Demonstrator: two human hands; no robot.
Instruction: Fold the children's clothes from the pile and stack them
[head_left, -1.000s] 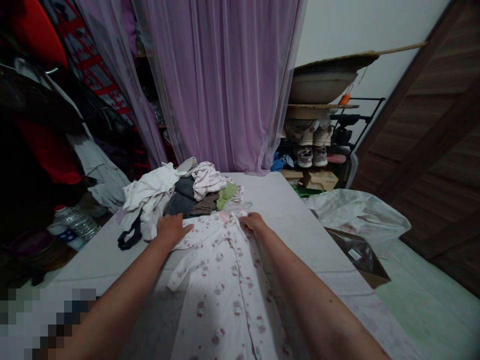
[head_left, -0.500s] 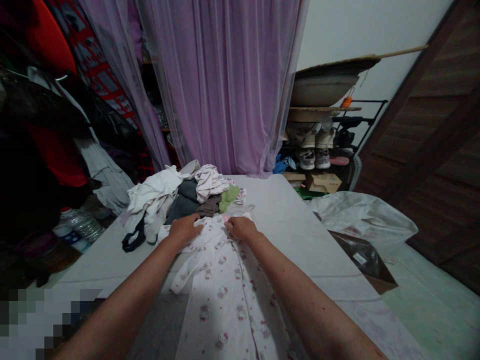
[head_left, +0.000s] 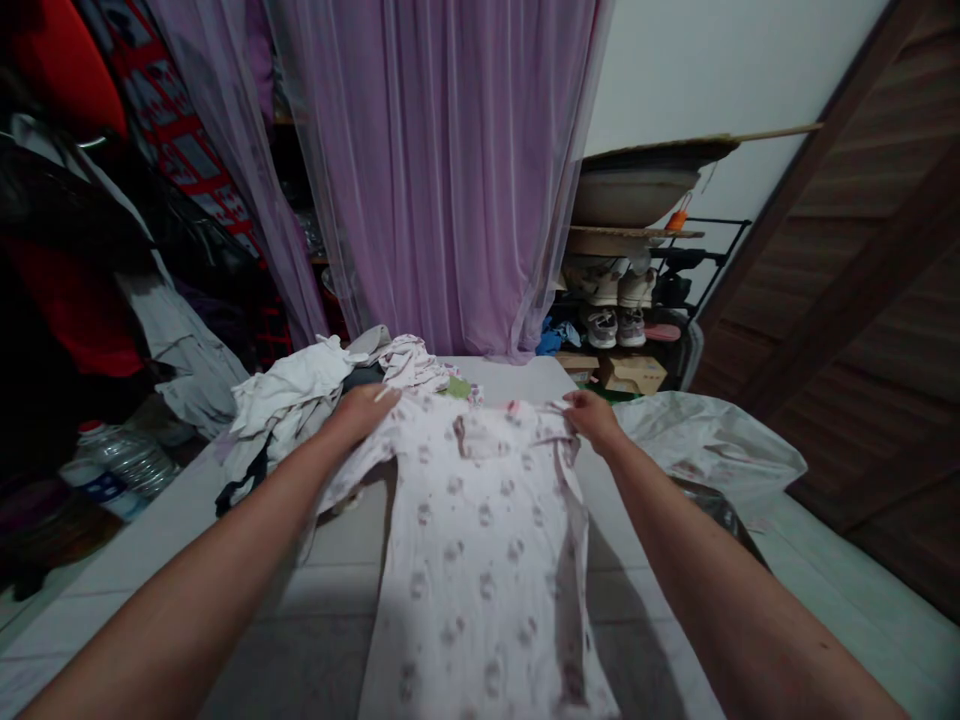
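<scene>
A white short-sleeved shirt (head_left: 480, 530) with a small cartoon print hangs stretched between my two hands, its neckline towards the far side. My left hand (head_left: 364, 410) pinches it at the left shoulder. At the right shoulder my right hand (head_left: 591, 415) grips the cloth between thumb and fingers. The shirt's lower part runs out of view at the bottom. Just beyond my left hand lies a heap of crumpled clothes (head_left: 289, 395) in white, dark grey and green, partly hidden by the shirt.
Everything lies over a pale tabletop (head_left: 330, 570). Behind it hangs a purple curtain (head_left: 450, 200). Shoes (head_left: 615, 325) fill a rack at the right, above a cardboard box (head_left: 632, 374). A clear plastic bag (head_left: 712, 440) sits right of the table; water bottles (head_left: 124, 460) stand at the left.
Both hands have moved apart and risen, the right one further to the right. The shirt, bunched and flat before, is now lifted and spread wide between them.
</scene>
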